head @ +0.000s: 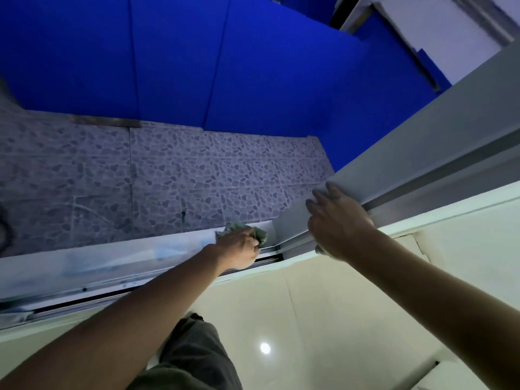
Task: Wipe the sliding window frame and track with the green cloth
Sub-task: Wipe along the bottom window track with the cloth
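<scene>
My left hand (239, 249) is closed on the crumpled green cloth (260, 233) and presses it onto the bottom track (118, 266), right next to the corner where the track meets the sliding frame. The grey sliding window frame (422, 153) rises from that corner to the upper right. My right hand (337, 223) grips the frame's lower end, fingers wrapped over its outer face and thumb on the inner side. Most of the cloth is hidden under my left hand.
Beyond the track lies a pebble-patterned tiled floor (168, 175) backed by blue wall panels (180, 60). On my side is a glossy cream floor (323, 319). My knee in dark trousers (194, 353) shows at the bottom. The track runs left with smudged streaks.
</scene>
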